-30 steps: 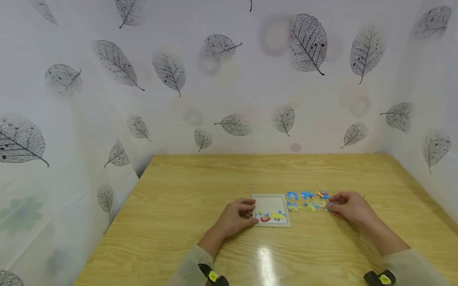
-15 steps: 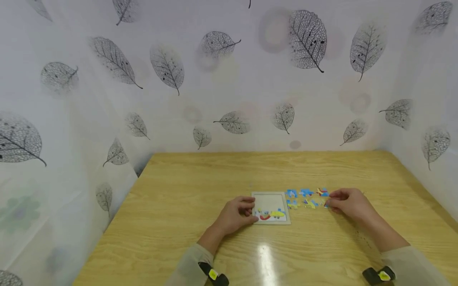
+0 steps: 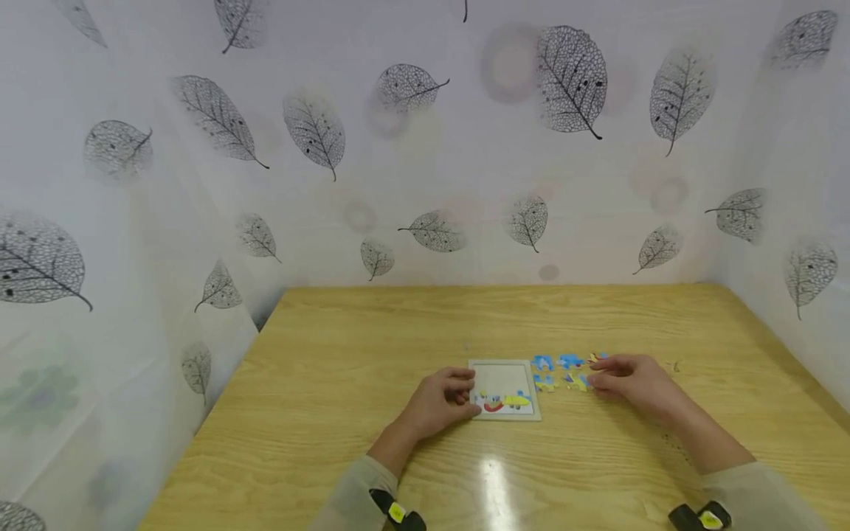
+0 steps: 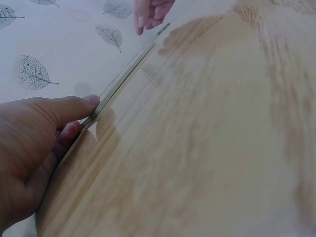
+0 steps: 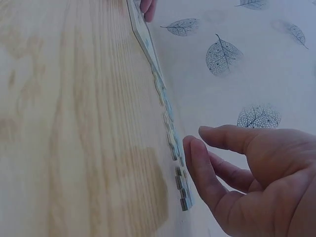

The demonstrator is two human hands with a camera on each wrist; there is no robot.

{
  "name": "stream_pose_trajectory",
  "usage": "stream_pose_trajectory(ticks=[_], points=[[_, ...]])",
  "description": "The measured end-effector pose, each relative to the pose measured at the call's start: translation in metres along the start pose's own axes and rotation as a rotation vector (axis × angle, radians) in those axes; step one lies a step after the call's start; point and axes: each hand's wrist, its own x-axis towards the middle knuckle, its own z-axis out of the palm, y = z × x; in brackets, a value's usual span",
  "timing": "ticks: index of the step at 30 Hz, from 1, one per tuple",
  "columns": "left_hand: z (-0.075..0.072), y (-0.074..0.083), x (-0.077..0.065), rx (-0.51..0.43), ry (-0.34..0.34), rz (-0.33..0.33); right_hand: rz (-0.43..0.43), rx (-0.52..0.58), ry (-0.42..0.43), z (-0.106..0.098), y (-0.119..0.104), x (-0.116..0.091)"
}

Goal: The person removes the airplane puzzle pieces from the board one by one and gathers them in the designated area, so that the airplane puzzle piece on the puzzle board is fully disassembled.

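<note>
My left hand (image 3: 438, 402) holds the left edge of a square jigsaw puzzle tray (image 3: 536, 404), thumb at its near corner and fingers curled by its side. Assembled pieces with red and yellow artwork (image 3: 508, 400) line the tray's near part. In the left wrist view, the thumb (image 4: 81, 107) lies on the tray's thin edge. My right hand (image 3: 637, 380) hovers at the right end of the loose puzzle pieces (image 3: 569, 361), partly covering them. The right wrist view shows a gap between thumb and fingers (image 5: 197, 153), just beside pieces (image 5: 182, 190) lying on the table.
Loose blue and yellow pieces (image 3: 544, 383) lie in two rows right of the tray. The wood-grain table (image 3: 372, 324) meets a leaf-patterned curtain (image 3: 465, 162) at the back and sides. Both sleeved wrists wear black straps (image 3: 397, 510).
My right hand has shifted left over the end of the piece rows, covering the lower right piece. My left hand stays on the tray. The head view dips and returns slightly.
</note>
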Motion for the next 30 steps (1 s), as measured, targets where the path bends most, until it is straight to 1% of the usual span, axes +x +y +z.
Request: stream_pose_trajectory(ticks=[7,14,20,26,30], points=[[0.000,0.000,0.000,-0.001,-0.003,-0.001,-0.024,0.017,-0.062,0.012,-0.005,0.002],[0.000,-0.001,0.000,-0.003,-0.003,-0.003,-0.060,-0.020,-0.096,0.029,-0.014,0.004],[0.001,0.000,0.001,-0.007,-0.002,-0.002,-0.060,-0.037,-0.121,0.043,-0.021,0.007],[0.002,-0.001,0.001,-0.006,0.001,-0.015,-0.077,-0.001,-0.173,0.056,-0.026,0.009],[0.001,-0.001,0.000,-0.006,0.002,-0.011,-0.091,-0.008,-0.184,0.065,-0.030,0.011]])
